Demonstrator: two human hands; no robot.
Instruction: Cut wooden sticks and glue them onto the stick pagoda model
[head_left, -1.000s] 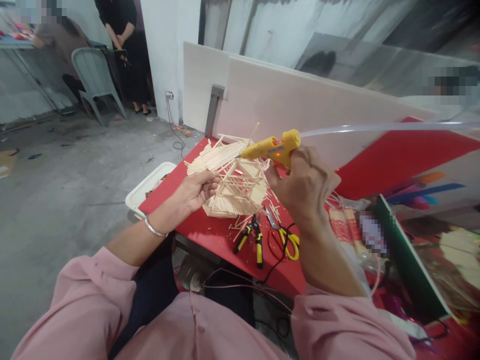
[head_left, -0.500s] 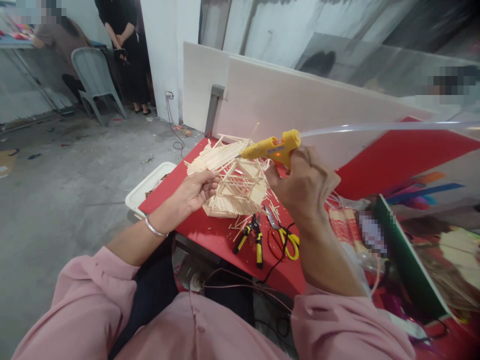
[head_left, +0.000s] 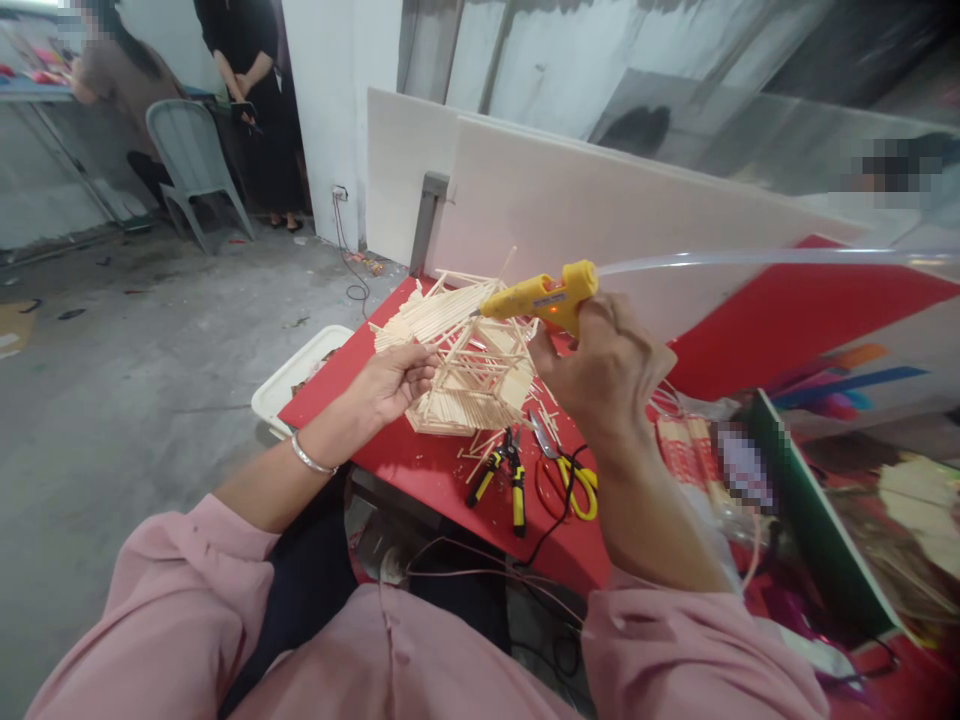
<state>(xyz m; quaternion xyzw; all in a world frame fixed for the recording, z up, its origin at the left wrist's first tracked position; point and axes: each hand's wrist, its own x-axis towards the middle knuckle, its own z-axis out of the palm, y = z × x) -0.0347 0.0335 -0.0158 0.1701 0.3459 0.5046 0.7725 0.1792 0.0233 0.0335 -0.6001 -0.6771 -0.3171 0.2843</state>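
A small house model of thin wooden sticks (head_left: 469,372) stands on the red table (head_left: 420,470). My left hand (head_left: 391,382) grips the model's left side, fingers curled round its sticks. My right hand (head_left: 604,365) is closed on a yellow hot glue gun (head_left: 541,296). The gun's nozzle points left and touches the stick roof. A long clear glue stick (head_left: 750,259) juts out of the gun's back to the right.
Yellow-handled pliers (head_left: 502,478) and yellow scissors (head_left: 566,475) lie on the table in front of the model among loose sticks. A white tray (head_left: 296,375) sits off the table's left edge. Pale boards (head_left: 600,200) stand behind. Two people and a grey chair (head_left: 191,160) are far left.
Almost nothing has moved. The glue gun has shifted very slightly left along the roof, and both hands keep their hold.
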